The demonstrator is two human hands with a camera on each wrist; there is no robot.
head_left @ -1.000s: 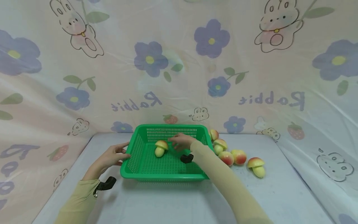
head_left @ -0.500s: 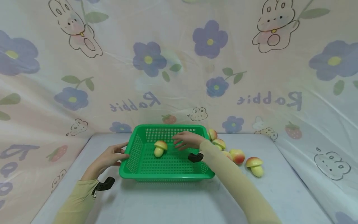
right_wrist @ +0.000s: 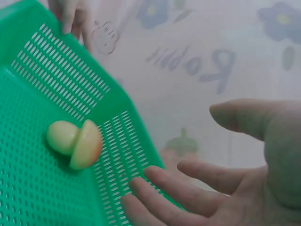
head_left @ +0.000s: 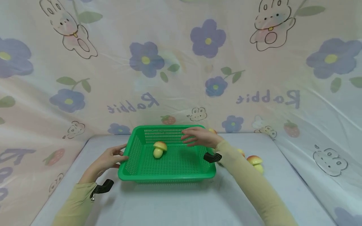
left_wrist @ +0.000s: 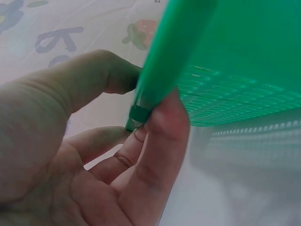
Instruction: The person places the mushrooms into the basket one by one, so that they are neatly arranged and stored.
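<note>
A green plastic basket (head_left: pixel 167 176) with slotted walls stands on the table. My left hand (head_left: pixel 105 161) pinches its left rim; in the left wrist view the thumb and fingers (left_wrist: pixel 162 155) lie on either side of the rim. One toy mushroom (head_left: pixel 160 149), pale yellow with a reddish cap, lies on its side in the left half of the basket. My right hand (head_left: pixel 201 137) hovers over the basket's right back rim, holding nothing. In the right wrist view its fingers (right_wrist: pixel 188 188) are spread and loosely extended, and the mushroom (right_wrist: pixel 77 143) shows beyond them.
Right of the basket, another toy mushroom (head_left: pixel 255 164) lies on the white table (head_left: pixel 169 204). More red-and-yellow pieces there are mostly hidden behind the right hand and sleeve (head_left: pixel 254 188). A patterned cloth (head_left: pixel 181 78) hangs behind the table.
My right hand has risen from inside the basket and moved right toward its right rim, fingers opening out. The left hand keeps its hold on the rim. The whole scene shifts slightly left in view.
</note>
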